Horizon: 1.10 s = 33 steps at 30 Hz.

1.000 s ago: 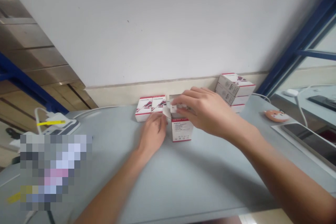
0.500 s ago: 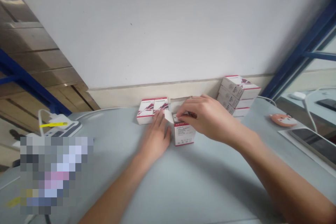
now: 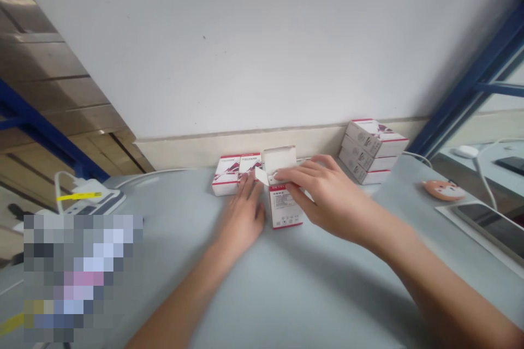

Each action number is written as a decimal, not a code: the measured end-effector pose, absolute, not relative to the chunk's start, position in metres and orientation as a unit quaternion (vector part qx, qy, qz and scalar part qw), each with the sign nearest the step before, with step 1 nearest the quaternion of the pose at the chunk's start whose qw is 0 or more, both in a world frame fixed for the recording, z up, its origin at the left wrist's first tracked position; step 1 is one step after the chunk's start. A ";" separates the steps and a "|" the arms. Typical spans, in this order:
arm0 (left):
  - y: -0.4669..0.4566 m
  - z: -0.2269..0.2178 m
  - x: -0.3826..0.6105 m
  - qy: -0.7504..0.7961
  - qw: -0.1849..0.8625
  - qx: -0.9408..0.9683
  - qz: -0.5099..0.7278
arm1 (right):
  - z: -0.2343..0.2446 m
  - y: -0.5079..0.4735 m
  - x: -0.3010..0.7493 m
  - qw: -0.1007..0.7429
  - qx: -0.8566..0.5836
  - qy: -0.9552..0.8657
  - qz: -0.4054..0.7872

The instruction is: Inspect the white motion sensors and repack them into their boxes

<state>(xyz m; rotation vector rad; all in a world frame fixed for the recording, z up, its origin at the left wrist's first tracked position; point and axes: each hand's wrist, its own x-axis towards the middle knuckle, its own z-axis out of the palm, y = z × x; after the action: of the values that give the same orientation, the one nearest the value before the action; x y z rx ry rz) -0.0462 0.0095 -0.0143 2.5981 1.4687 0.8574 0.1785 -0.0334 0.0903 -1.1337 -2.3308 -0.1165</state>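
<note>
A white-and-red carton (image 3: 286, 210) stands upright on the grey table, its top flaps raised. My right hand (image 3: 327, 196) reaches over it from the right, fingers stretched out and tips at the carton's mouth. The thumb lies lower, near the front face. Whatever is inside the carton is mostly hidden by my fingers. My left hand (image 3: 241, 218) lies flat to the left of the carton, fingertips touching the nearer one of two white boxes (image 3: 226, 174) with purple-and-red print that sit side by side.
Several similar boxes (image 3: 370, 147) are stacked at the right by the wall. An orange animal-faced item (image 3: 444, 190) and a dark phone-like device (image 3: 491, 223) lie farther right. At the left are a power strip (image 3: 96, 202) with cables and a pixelated area.
My right hand has shifted slightly right and lower, with its fingers straighter. The raised back flap of the carton shows more fully. My left hand stays in place.
</note>
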 end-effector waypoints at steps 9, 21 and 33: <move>0.008 -0.014 -0.047 0.470 0.029 0.835 0.286 | 0.054 -0.034 0.189 0.348 -0.380 -0.854 -0.070; 0.005 0.000 -0.042 0.447 0.158 0.674 0.566 | 0.071 -0.022 0.241 0.389 -0.500 -0.774 -0.015; -0.026 0.034 -0.020 0.311 -0.167 0.847 0.397 | 0.032 0.006 0.263 0.122 -0.594 -0.784 0.136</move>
<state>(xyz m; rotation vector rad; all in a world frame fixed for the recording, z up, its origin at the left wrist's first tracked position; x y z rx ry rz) -0.0198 -0.0263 0.0343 2.9879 1.0953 1.4014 0.2626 0.0061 0.0321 -1.7326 -2.2872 0.3962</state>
